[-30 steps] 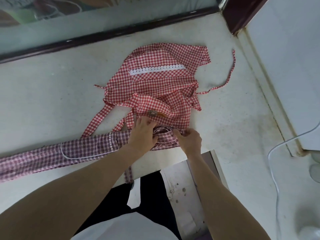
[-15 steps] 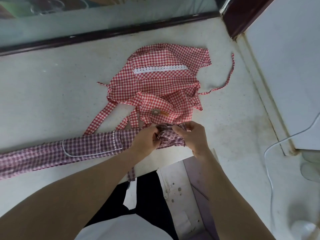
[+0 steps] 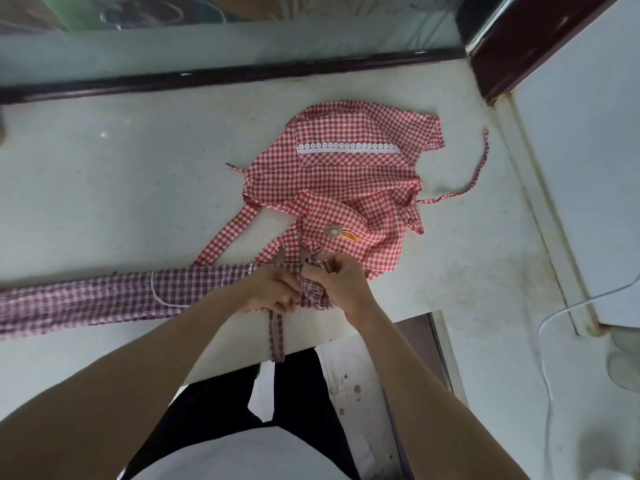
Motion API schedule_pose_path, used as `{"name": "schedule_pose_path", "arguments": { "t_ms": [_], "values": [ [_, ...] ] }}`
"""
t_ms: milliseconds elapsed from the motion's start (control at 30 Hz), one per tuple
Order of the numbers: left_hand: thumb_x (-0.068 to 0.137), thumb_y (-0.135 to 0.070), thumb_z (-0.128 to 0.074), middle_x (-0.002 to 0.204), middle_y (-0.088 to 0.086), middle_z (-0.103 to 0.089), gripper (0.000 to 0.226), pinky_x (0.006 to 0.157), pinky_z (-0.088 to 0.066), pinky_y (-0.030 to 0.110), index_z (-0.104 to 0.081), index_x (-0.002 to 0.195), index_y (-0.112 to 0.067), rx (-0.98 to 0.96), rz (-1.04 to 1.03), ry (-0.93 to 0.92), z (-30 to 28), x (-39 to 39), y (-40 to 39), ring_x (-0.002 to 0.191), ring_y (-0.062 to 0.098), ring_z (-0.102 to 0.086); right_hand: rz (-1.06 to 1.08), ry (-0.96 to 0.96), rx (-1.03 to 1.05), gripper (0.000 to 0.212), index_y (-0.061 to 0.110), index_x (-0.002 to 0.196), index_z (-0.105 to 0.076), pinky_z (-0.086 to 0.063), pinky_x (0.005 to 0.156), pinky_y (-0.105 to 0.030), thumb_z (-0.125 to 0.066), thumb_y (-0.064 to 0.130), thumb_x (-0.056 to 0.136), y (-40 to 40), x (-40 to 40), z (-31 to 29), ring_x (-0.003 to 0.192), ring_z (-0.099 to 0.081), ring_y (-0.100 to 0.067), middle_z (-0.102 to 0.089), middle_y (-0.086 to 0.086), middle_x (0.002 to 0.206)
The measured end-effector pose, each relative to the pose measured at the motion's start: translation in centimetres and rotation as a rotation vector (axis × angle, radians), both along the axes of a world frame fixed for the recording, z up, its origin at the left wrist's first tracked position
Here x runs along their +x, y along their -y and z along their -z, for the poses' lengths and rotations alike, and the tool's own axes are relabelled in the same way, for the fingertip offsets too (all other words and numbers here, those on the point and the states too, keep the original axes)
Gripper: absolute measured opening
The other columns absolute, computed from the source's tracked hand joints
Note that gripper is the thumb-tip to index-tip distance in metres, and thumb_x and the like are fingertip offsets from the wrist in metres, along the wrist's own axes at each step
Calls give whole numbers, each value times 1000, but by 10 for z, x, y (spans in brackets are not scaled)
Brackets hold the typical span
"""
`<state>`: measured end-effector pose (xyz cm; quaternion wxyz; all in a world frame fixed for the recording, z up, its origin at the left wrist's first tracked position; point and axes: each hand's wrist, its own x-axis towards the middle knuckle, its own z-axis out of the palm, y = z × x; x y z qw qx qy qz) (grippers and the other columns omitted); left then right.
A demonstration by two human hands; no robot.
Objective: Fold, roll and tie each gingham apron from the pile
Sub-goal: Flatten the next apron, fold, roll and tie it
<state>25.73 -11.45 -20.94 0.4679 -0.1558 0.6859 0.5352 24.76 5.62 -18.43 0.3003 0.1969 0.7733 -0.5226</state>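
Both hands are working at the right-hand end of the long, folded purple-and-white gingham apron [image 3: 104, 299], which is lying as a flat band across the near left of the pale stone counter [image 3: 121, 188]. The left hand [image 3: 273, 289] is curling its fingers round the bunched end of the cloth, and the right hand [image 3: 341, 285] is pinching the same bunch from the right, the two hands sitting just beside each other. A narrow purple gingham tie strap [image 3: 276, 337] is hanging down from under the hands and over the counter's near edge. Just beyond the hands, the crumpled red-and-white gingham apron [image 3: 339, 178] with a white lace trim is lying farther back, its thin red strap [image 3: 479, 168] trailing out to the right.
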Motion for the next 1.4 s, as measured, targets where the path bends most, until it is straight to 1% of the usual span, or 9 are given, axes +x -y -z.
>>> {"name": "schedule_pose_path", "arguments": {
  "t_ms": [167,300,533,700,900,1033,1133,1233,1400],
  "values": [
    [90,13,-46,121,11,-62,45,68,-50,20,-60,124,-13,-60,-322,-234,-8,0,33,94,19,-62,-103,54,-40,23,16,85,-64,-54,62,-26,-84,26,77,32,7,0,78,-70,-19,-69,1,82],
    [80,21,-44,133,-6,-53,73,87,-44,13,-55,134,-27,-30,28,-424,-22,-2,27,123,10,-49,-86,42,-30,23,14,90,-69,-61,77,-37,-84,24,75,36,11,-4,82,-72,-21,-74,-5,86],
    [84,8,-55,82,-5,-63,46,55,-41,9,-64,121,-18,47,-9,-325,-34,-2,11,63,-7,-58,121,22,-27,20,17,85,-68,-60,80,-47,-85,22,76,28,13,-17,80,-73,-23,-74,-9,87],
    [88,6,-51,96,10,-67,22,76,-52,25,-67,100,-2,66,-411,-209,-27,5,14,96,26,-62,301,13,-59,23,16,91,-68,-61,80,-45,-83,28,78,50,22,-14,87,-72,-22,-73,-8,94],
    [98,-60,-33,116,16,-68,66,99,-51,44,-61,129,-8,193,-389,-45,-20,19,26,105,35,-63,280,70,-158,31,8,99,-70,-61,76,-38,-72,38,89,75,31,-3,80,-71,-24,-74,-14,95],
    [74,-70,-69,108,7,-74,69,96,-53,46,-69,113,-13,163,-382,-74,-6,27,37,103,23,-70,283,203,-527,27,7,102,-71,-57,91,-35,-48,21,103,76,32,-5,97,-71,-22,-75,-7,101],
    [85,-42,-73,101,5,-73,32,92,-55,49,-66,102,-16,-58,-426,-130,9,32,42,98,26,-70,82,-53,-121,17,15,109,-66,-54,98,-41,-60,13,94,58,37,8,108,-65,-18,-69,-1,114],
    [93,-30,-65,100,2,-71,18,90,-56,42,-65,104,-15,-185,-367,-213,15,33,46,96,23,-67,-324,-329,346,67,28,139,-46,-31,116,-39,-75,17,79,38,37,19,134,-33,-17,-38,4,145],
    [92,-29,-67,101,-4,-68,23,82,-56,29,-65,108,-14,-191,-366,-301,15,34,52,91,11,-64,-819,-262,388,106,27,154,-23,-23,120,-49,-87,40,70,29,16,29,145,-21,-23,-26,0,158]
  ]
}}
